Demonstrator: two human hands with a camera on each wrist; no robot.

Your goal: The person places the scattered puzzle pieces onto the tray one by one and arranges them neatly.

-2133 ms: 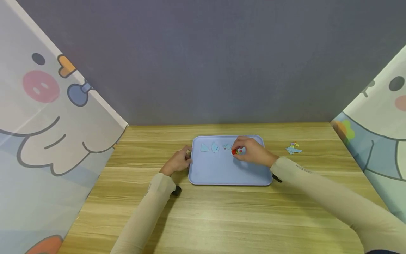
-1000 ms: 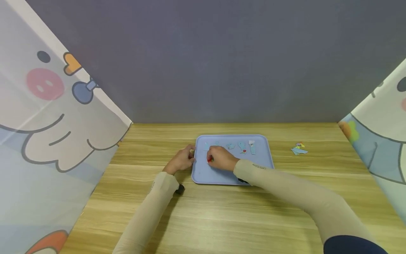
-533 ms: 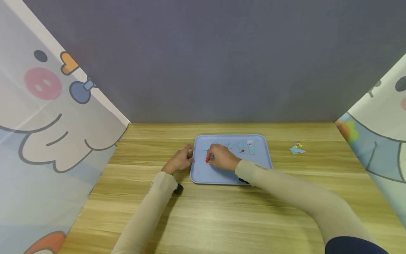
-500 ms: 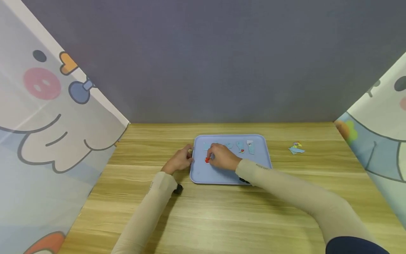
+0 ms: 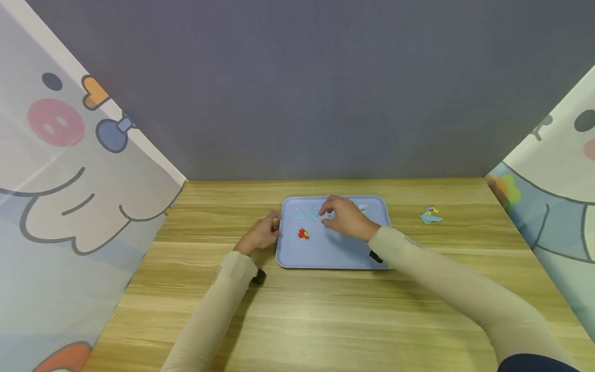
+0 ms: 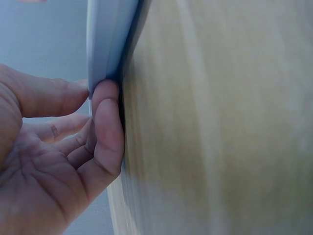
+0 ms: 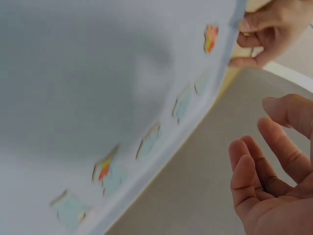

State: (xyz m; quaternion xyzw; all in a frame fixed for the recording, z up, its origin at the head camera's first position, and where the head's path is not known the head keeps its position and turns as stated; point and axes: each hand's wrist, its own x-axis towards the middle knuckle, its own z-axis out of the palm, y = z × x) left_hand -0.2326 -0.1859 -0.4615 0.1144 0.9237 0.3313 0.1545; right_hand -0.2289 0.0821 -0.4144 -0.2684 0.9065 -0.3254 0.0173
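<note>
A light blue tray (image 5: pixel 344 263) lies on the wooden table. At its left rim my left hand (image 5: pixel 260 235) grips the edge; the left wrist view has the thumb on the rim and curled fingers (image 6: pixel 108 125) against its outer side. A red jigsaw-like piece (image 5: pixel 303 234) lies alone on the tray's left part. Above it runs a row of pale blue pieces (image 7: pixel 149 141), the last ones partly covered by my arm side in the head view. Over that row hovers my right hand (image 5: pixel 348 219), thumb and fingers apart, holding nothing.
A small pile of blue and yellow pieces (image 5: pixel 431 215) lies on the table right of the tray. A grey wall (image 5: pixel 325 103) stands behind the table, and printed cartoon panels (image 5: pixel 69 170) flank both sides.
My right hand carried the red piece to the tray's left, laid it below the row and let go. It has since moved up and right. My left hand stays at the rim.
</note>
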